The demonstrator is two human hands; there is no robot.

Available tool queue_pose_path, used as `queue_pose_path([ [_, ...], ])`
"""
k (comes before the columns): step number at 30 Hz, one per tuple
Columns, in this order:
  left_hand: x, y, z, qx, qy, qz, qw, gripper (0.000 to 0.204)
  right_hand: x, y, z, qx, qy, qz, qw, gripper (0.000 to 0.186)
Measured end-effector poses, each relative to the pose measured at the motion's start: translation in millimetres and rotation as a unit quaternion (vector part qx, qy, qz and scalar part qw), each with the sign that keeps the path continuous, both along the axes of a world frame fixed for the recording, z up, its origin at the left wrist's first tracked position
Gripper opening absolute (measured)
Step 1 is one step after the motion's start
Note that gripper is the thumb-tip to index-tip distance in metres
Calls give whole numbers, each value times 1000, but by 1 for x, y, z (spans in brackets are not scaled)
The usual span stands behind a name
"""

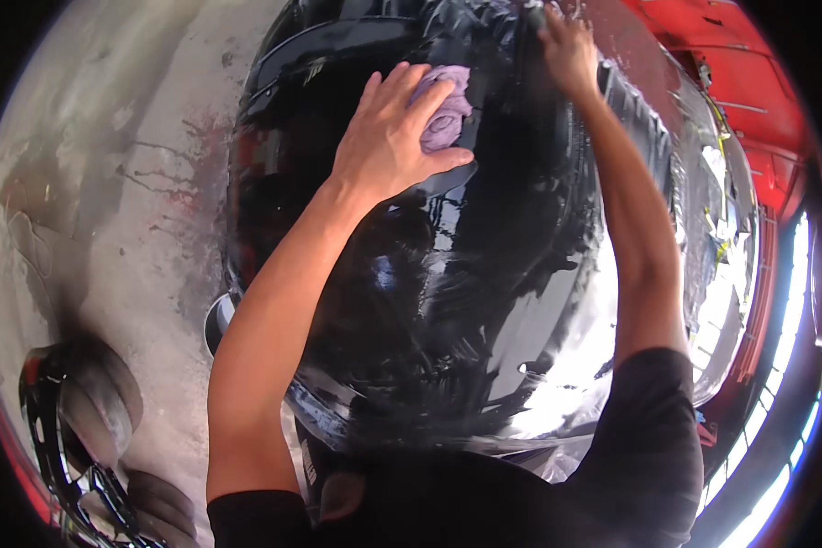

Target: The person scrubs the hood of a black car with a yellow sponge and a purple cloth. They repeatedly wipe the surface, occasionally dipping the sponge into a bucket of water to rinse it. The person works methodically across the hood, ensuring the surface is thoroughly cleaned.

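Note:
My left hand presses a crumpled purple cloth onto a glossy black car panel. Its fingers curl over the cloth, and the thumb sticks out along the surface. Higher up and to the right, my right hand is closed against the far part of the panel. A small greyish piece shows at its fingertips, too blurred to name. Whitish wet streaks run over the panel near that hand, and wrinkled clear film lies along its right side.
Left of the panel lies a grey concrete floor with dark and reddish stains. Tyres and a glossy black part are at the lower left. Red structures and bright window strips line the right.

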State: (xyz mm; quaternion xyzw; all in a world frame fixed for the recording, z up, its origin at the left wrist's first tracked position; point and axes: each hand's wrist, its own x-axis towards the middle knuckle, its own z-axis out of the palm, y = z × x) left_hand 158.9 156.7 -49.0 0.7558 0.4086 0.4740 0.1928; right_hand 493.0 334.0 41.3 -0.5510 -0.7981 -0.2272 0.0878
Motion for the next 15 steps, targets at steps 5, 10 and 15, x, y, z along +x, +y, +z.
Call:
queue_pose_path([
  [5,-17,-5,0,-1,4,45,999,85,-36,-238,26,-178,98,109,973,65],
  [10,-8,-7,4,12,3,26,1000,86,17,-61,35,-77,23,118,990,49],
  [15,-4,-2,4,17,11,21,1000,85,16,-32,12,4,-3,12,1000,45],
])
